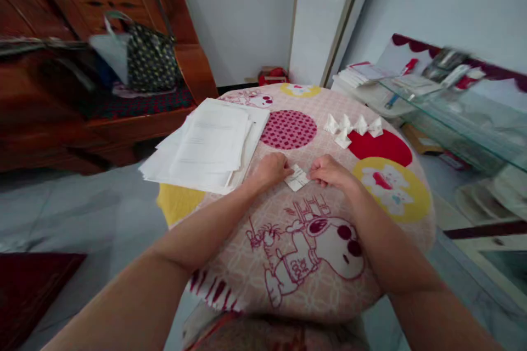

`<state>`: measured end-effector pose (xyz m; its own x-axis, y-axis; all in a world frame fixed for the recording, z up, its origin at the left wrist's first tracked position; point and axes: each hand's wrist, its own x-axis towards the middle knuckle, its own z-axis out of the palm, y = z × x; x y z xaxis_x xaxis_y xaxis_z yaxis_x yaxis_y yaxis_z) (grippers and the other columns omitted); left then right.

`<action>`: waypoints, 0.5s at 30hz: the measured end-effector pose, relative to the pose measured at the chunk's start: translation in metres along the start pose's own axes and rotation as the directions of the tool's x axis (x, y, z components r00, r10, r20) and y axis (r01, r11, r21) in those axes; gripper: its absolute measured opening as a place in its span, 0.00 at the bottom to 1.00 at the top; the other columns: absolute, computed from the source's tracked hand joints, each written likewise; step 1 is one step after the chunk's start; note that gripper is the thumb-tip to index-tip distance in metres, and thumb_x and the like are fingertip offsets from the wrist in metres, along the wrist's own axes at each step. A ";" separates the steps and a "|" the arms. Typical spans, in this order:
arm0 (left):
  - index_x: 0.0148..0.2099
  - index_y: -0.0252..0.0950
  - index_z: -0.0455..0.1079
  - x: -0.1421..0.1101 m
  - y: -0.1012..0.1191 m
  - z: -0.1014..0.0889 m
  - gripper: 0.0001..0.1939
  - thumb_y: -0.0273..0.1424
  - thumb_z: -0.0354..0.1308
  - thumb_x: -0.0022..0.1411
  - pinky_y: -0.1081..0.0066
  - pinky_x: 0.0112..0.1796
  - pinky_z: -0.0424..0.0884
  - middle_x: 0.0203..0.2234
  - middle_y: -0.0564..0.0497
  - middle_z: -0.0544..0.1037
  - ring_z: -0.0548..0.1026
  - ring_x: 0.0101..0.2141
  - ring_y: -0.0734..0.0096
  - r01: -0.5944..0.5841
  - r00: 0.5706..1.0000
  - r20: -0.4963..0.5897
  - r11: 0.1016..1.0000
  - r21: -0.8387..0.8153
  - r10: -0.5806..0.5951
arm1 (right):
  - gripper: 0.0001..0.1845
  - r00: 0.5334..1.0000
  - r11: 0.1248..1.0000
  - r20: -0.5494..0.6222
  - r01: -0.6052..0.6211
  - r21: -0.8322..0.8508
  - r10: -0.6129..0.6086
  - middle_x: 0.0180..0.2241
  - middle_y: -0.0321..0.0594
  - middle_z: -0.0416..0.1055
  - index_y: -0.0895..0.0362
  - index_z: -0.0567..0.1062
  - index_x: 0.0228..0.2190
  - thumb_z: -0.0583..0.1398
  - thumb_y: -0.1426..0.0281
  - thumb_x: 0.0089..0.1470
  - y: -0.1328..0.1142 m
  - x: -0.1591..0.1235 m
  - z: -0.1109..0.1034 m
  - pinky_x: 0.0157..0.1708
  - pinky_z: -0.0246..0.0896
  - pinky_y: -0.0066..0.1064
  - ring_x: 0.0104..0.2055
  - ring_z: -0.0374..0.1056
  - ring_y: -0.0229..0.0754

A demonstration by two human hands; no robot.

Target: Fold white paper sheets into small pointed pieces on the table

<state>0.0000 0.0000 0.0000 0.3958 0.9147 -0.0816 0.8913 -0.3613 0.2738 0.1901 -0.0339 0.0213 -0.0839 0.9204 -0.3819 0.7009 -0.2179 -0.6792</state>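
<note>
A small folded square of paper (297,179) lies on the patterned tablecloth with faint print on its top. My left hand (272,169) pinches its left corner between closed fingers. At the opposite corner, the curled fingers of my right hand (328,171) hold the paper's right edge. Farther back on the right stand several small pointed paper pieces (360,125) in a row, and one more folded piece (342,139) sits just in front of them.
A stack of printed paper sheets (209,140) covers the table's left side. The round table's cloth (247,263) carries cartoon figures. To the right stands a glass-topped shelf (461,115) with papers and small items. A wooden bench (144,120) holds a dotted bag (150,60).
</note>
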 end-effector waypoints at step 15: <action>0.41 0.34 0.82 -0.002 0.000 -0.002 0.12 0.37 0.61 0.63 0.69 0.37 0.67 0.33 0.44 0.83 0.77 0.35 0.63 0.010 1.000 -0.003 0.997 -0.072 -0.010 | 0.07 0.974 0.974 -0.190 0.157 0.160 -0.126 0.14 0.30 0.65 0.59 0.74 0.22 0.66 0.73 0.48 0.001 0.010 0.012 0.16 0.48 0.25 0.15 0.58 0.31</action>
<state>-0.0012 -0.0019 0.0018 0.3860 0.9189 -0.0813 0.8769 -0.3381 0.3417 0.1812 -0.0286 0.0096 -0.0354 0.9852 -0.1675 0.5562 -0.1198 -0.8224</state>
